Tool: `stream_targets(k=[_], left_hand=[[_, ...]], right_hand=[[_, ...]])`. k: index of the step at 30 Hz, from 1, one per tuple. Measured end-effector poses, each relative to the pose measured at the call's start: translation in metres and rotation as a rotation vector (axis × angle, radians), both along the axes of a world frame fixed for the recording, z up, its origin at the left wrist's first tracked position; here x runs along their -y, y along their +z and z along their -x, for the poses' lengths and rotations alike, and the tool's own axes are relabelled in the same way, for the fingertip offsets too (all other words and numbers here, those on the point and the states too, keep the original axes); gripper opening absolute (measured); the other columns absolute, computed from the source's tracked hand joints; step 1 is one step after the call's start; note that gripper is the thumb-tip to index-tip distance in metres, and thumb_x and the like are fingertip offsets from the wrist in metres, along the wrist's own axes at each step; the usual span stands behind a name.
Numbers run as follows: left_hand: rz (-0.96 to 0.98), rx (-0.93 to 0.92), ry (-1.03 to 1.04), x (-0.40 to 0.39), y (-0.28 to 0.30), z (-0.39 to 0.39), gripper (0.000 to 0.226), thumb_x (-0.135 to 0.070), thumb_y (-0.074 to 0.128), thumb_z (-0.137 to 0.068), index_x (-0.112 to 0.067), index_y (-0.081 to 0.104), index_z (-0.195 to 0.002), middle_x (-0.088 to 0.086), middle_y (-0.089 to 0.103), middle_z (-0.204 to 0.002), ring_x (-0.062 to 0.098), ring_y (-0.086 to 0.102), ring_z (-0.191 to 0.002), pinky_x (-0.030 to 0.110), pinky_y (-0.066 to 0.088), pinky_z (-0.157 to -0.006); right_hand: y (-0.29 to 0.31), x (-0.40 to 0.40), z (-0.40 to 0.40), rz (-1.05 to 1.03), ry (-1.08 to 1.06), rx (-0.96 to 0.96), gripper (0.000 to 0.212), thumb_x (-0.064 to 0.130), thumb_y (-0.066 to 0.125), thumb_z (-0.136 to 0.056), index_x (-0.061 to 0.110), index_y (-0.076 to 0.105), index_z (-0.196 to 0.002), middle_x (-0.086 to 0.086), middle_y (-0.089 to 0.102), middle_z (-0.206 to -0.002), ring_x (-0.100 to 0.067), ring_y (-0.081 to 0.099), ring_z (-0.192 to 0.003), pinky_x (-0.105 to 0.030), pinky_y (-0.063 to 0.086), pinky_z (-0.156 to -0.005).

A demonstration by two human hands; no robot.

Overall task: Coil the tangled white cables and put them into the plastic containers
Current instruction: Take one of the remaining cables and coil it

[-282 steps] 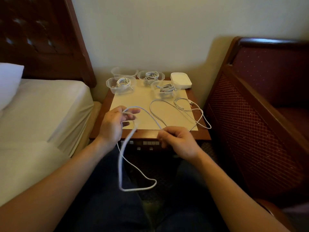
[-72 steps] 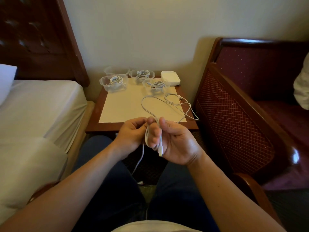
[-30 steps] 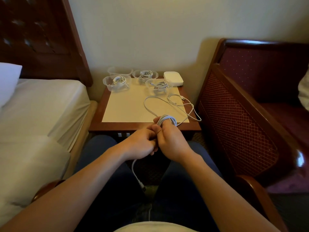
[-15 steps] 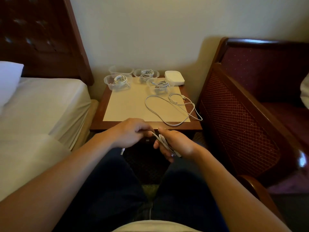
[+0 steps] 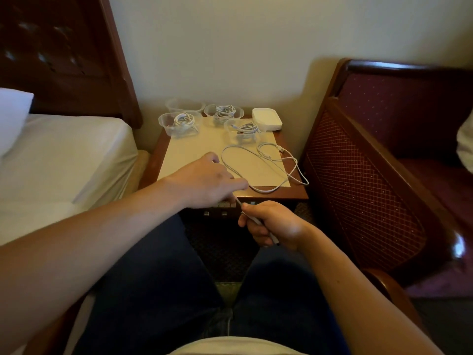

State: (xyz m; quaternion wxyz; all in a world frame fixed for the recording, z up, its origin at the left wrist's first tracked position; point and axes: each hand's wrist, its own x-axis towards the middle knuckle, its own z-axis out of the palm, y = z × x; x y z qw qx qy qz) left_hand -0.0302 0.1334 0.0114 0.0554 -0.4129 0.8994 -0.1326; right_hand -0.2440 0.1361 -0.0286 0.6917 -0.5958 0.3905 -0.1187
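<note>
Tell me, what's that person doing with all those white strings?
They are cables, and the person is tidying them. The right hand holds one wound cable, and the left hand pinches its end by the table's front edge. Three clear tubs at the back already hold coiled cables; a fourth tub looks empty. One loose cable still lies spread on the table, waiting to be coiled.

Plain cream wall (image 5: 230, 47) in dim warm light, dark wooden headboard (image 5: 64, 60) at left, bed (image 5: 64, 162) with white sheet and pillow (image 5: 12, 116), small wooden table (image 5: 294, 194) between bed and maroon upholstered armchair (image 5: 384, 162), dark patterned carpet (image 5: 225, 252).
</note>
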Motion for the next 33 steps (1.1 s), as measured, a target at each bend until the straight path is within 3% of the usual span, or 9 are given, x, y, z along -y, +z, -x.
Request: stream_targets(k=[6,10,12,15,19,21,23,28,33], left_hand=[[0.226,-0.049,-0.184,0.007,-0.017,-0.003,0.024,-0.010,0.057,-0.090,-0.025,0.073,-0.098,-0.001,0.058,-0.115,0.030,0.045,-0.127,0.055,0.024,-0.111],[0.095,-0.082,-0.031,0.007,-0.020,0.010,0.030,-0.013,0.048,-0.092,-0.026,0.072,-0.103,-0.007,0.058,-0.118,0.025,0.038,-0.134,0.055,0.015,-0.116],[-0.101,-0.361,0.088,0.004,-0.023,0.013,0.026,-0.017,0.048,-0.090,-0.023,0.069,-0.102,-0.008,0.063,-0.109,0.018,0.047,-0.124,0.048,0.025,-0.112],[-0.403,-1.056,0.328,-0.008,-0.033,0.022,0.022,-0.010,0.047,-0.101,-0.014,0.066,-0.090,-0.004,0.068,-0.090,0.016,0.061,-0.091,0.044,0.048,-0.085],[-0.486,-1.445,0.518,-0.024,-0.040,0.046,0.031,-0.022,0.046,-0.108,-0.005,0.067,-0.092,0.004,0.062,-0.072,0.013,0.056,-0.059,0.037,0.048,-0.057],[-0.562,-1.634,0.541,-0.027,-0.042,0.049,0.036,-0.030,0.048,-0.106,-0.003,0.069,-0.096,0.009,0.061,-0.074,0.021,0.056,-0.066,0.035,0.043,-0.061],[-0.557,-1.679,0.501,-0.032,-0.046,0.049,0.035,-0.032,0.049,-0.105,-0.007,0.073,-0.098,-0.001,0.068,-0.078,0.015,0.061,-0.073,0.032,0.049,-0.068],[-0.503,-1.682,0.409,-0.044,-0.046,0.059,0.032,-0.012,0.037,-0.109,-0.005,0.068,-0.108,-0.023,0.060,-0.055,-0.009,0.055,-0.051,0.004,0.039,-0.053],[-0.519,-1.631,0.419,-0.054,-0.047,0.056,0.027,-0.020,0.047,-0.107,-0.014,0.073,-0.106,-0.021,0.065,-0.064,-0.007,0.057,-0.059,0.012,0.042,-0.060]], right_hand=[[-0.001,0.002,-0.001,-0.148,-0.043,0.140,0.041,0.038,0.036,-0.108,0.006,0.056,-0.090,0.003,0.028,-0.049,-0.011,0.025,-0.036,-0.028,0.024,-0.046],[-0.004,0.004,-0.002,-0.213,-0.078,0.251,0.044,0.041,0.035,-0.107,0.009,0.056,-0.085,0.005,0.027,-0.046,-0.010,0.024,-0.033,-0.026,0.025,-0.043],[-0.005,0.008,0.003,-0.330,-0.068,0.437,0.044,0.040,0.033,-0.107,0.009,0.056,-0.085,0.007,0.030,-0.043,-0.009,0.028,-0.030,-0.024,0.028,-0.040],[-0.005,0.012,0.008,-0.463,-0.049,0.647,0.044,0.041,0.032,-0.106,0.008,0.055,-0.087,0.009,0.035,-0.043,-0.008,0.034,-0.031,-0.025,0.030,-0.043],[-0.005,0.013,0.005,-0.507,-0.032,0.791,0.043,0.041,0.034,-0.105,0.008,0.055,-0.088,0.008,0.040,-0.043,-0.008,0.038,-0.032,-0.024,0.030,-0.045],[-0.006,0.015,0.005,-0.518,-0.026,0.854,0.043,0.041,0.035,-0.105,0.008,0.057,-0.089,0.007,0.042,-0.044,-0.009,0.040,-0.033,-0.025,0.026,-0.047],[-0.006,0.015,0.006,-0.524,-0.014,0.904,0.045,0.042,0.034,-0.106,0.008,0.059,-0.090,0.007,0.039,-0.044,-0.010,0.038,-0.034,-0.026,0.022,-0.049],[-0.004,0.011,0.001,-0.490,-0.036,0.877,0.045,0.041,0.035,-0.105,0.008,0.060,-0.087,0.008,0.041,-0.043,-0.009,0.041,-0.033,-0.025,0.026,-0.046],[-0.009,0.006,-0.002,-0.512,-0.065,0.865,0.048,0.042,0.034,-0.105,0.007,0.060,-0.085,0.008,0.043,-0.042,-0.008,0.042,-0.032,-0.024,0.030,-0.046]])
